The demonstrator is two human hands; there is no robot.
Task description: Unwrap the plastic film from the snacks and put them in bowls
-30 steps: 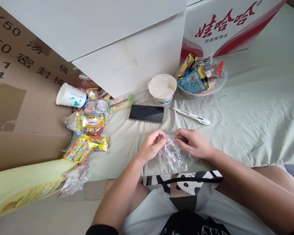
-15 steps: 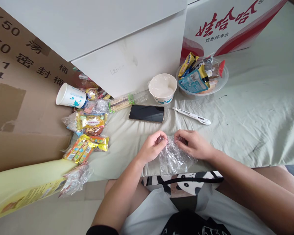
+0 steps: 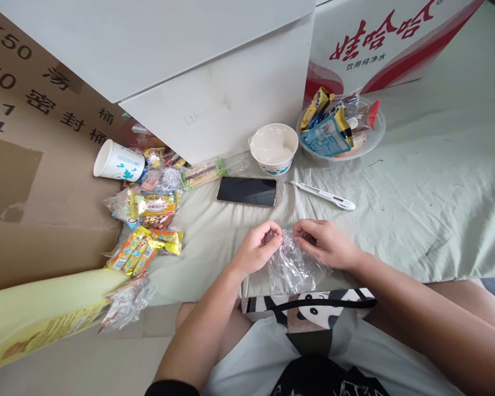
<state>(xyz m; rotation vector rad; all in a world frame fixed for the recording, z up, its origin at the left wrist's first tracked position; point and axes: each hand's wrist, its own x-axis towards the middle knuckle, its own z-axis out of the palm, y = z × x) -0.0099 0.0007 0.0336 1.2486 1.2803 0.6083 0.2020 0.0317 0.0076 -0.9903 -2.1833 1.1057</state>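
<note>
A crinkled clear plastic bag [image 3: 296, 269] hangs down between my two hands over the front part of the green cloth. My left hand [image 3: 259, 246] is closed, thumb and fingers pinching the bag's upper left edge. On the other side, my right hand [image 3: 322, 242] pinches the upper right edge, fingers curled. Beyond my hands lie a dark-screened phone [image 3: 246, 191] and a white utility knife [image 3: 324, 195]. A paper bowl [image 3: 274, 149], with clear plastic film in it, stands behind the phone.
At the back right, a clear plastic bowl [image 3: 377, 137] holds wrapped snacks. Snack packets [image 3: 154, 203] are heaped at the left, with a paper cup [image 3: 119, 161] tipped on its side. White boxes [image 3: 239, 99] and a brown carton [image 3: 45, 181] border the green cloth [image 3: 437, 192].
</note>
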